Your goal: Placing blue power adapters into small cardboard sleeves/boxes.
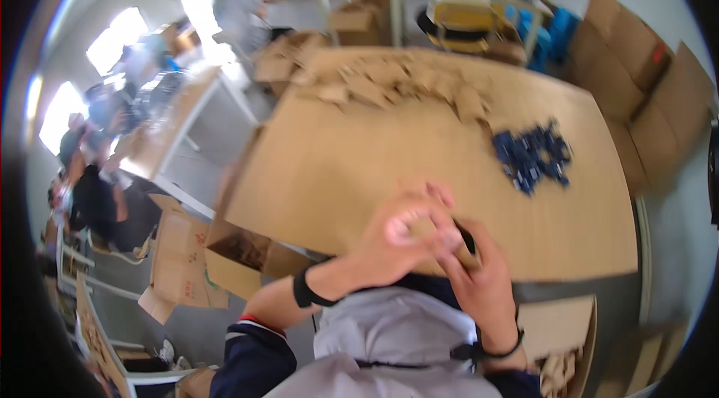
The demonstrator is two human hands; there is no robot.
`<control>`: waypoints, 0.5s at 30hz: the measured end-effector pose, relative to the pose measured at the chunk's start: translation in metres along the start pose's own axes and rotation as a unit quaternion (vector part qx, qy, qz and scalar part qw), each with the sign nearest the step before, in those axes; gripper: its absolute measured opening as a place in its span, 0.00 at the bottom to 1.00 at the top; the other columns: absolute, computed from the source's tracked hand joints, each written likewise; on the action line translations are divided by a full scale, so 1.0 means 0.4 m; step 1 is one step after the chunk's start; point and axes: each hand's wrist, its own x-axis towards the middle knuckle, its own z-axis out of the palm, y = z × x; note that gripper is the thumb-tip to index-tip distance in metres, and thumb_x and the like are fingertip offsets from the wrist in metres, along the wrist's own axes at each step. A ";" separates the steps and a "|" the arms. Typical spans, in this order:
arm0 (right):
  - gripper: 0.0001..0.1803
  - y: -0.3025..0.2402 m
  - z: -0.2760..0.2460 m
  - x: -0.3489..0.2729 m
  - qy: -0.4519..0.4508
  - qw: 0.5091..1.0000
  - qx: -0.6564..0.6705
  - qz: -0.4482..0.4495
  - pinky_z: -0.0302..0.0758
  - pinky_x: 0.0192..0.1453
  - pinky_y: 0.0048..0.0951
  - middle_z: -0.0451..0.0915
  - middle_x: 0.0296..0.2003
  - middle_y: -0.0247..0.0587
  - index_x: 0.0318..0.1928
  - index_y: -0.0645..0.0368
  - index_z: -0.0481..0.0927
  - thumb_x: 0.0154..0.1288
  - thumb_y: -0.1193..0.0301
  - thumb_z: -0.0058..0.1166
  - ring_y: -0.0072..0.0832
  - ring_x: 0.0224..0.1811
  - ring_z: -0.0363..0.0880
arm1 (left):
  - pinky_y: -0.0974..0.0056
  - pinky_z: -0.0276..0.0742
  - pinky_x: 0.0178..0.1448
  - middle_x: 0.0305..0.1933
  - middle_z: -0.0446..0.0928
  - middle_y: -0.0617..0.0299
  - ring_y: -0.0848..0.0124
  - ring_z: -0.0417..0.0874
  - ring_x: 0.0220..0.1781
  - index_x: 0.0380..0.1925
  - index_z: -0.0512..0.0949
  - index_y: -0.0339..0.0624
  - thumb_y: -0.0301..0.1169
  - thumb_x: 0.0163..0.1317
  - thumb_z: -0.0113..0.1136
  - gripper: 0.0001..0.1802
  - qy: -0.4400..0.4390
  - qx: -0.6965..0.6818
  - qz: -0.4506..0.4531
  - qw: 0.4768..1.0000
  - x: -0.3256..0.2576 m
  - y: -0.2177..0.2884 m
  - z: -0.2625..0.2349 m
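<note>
Both hands meet at the near edge of the tabletop [322, 166], close to the person's chest. The left hand [397, 244] comes in from the lower left, a dark band at the wrist; its fingers curl tightly inward around a small tan cardboard piece [425, 227], so this grip is clamped on it. The right hand [479, 278] rises from below right, also banded at the wrist, with its fingers pressed against the same piece from the right and underneath; a small dark item [466, 237] shows between the two hands, too blurred to tell which hand pinches it. The piece lies directly between the hands, touching both, neither hand nearer than the other; its long axis cannot be read through the motion blur. The tabletop is smooth pale brown, matte, like fibreboard or sheet card. Along its far edge sprawls a ragged heap of flat cardboard blanks [397, 83], angular and overlapping. To the right, well apart from the hands, sits a cluster of small dark blue parts [533, 155], blocky and glossy-looking. An open carton [240, 252] stands on the floor just left of the near corner, and another box [562, 353] of tan pieces sits low right beside the right forearm. Other people work at benches far left and beyond.
</note>
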 end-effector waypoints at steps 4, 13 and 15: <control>0.18 0.017 -0.019 0.027 0.007 1.000 -0.021 -0.019 0.77 0.43 0.40 0.81 0.38 0.50 0.46 0.61 0.77 0.54 0.79 0.64 0.51 0.40 0.80 | 0.67 0.66 0.60 0.63 0.61 0.59 0.73 0.66 0.60 0.45 0.69 0.42 0.30 0.51 0.70 0.24 0.011 -0.033 -0.019 0.999 0.017 -0.001 0.015; 0.18 0.088 -0.057 -0.015 -0.117 0.967 0.226 0.031 0.76 0.44 0.29 0.81 0.37 0.40 0.48 0.61 0.75 0.57 0.76 0.64 0.31 0.38 0.81 | 0.61 0.66 0.64 0.69 0.60 0.51 0.65 0.67 0.66 0.60 0.62 0.44 0.36 0.53 0.70 0.36 0.019 -0.094 -0.070 0.993 0.024 -0.033 0.072; 0.20 0.089 -0.056 -0.031 -0.133 0.931 0.327 0.087 0.73 0.50 0.26 0.79 0.42 0.39 0.54 0.64 0.71 0.63 0.74 0.60 0.24 0.44 0.76 | 0.53 0.70 0.58 0.62 0.72 0.55 0.51 0.75 0.59 0.53 0.66 0.45 0.43 0.51 0.73 0.34 0.031 0.273 0.410 0.870 0.052 -0.047 0.032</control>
